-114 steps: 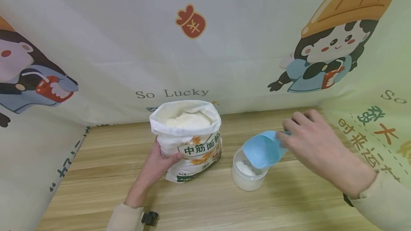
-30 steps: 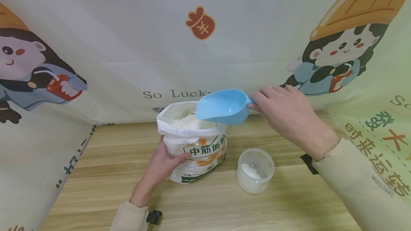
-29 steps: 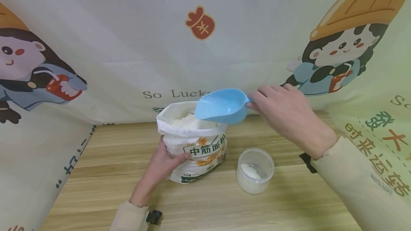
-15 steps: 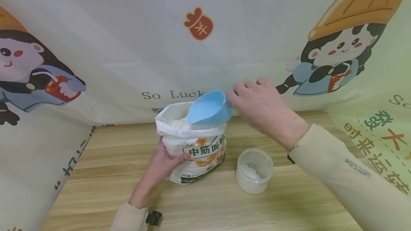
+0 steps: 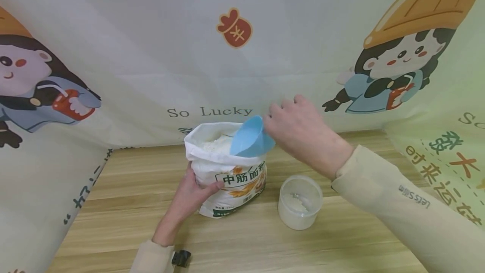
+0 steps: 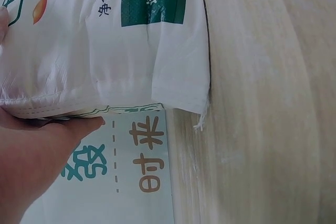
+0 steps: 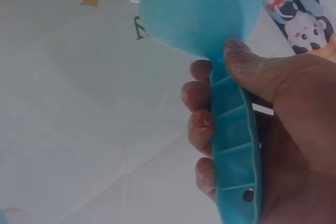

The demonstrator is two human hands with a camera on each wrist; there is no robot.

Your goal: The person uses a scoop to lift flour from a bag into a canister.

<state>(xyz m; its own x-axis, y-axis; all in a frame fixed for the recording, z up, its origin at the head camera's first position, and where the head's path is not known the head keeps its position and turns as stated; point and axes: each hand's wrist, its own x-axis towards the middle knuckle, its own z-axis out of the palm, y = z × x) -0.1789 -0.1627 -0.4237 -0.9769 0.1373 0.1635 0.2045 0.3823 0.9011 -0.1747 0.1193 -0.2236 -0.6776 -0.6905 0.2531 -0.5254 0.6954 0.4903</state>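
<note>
Bag: we see the white bag [image 5: 231,186] standing on the wooden table [image 5: 125,210], rim folded outward, powder [image 5: 216,143] inside.
Left hand: our left hand [image 5: 192,191] grasps the bag's left side, thumb across the front.
Scoop: we have the blue scoop [image 5: 248,140] tilted at the mouth's right side, overlapping the front rim (whether it touches powder, we cannot tell).
Right hand: our right hand [image 5: 303,129] grasps the handle [image 7: 233,140], fingers wrapped around, thumb beside the bowl.
Tub: we find the clear tub [image 5: 297,220] open-topped, powder within.
Room: we see wood between bag and tub; the cloth [image 5: 151,66] rises near behind the bag.
</note>
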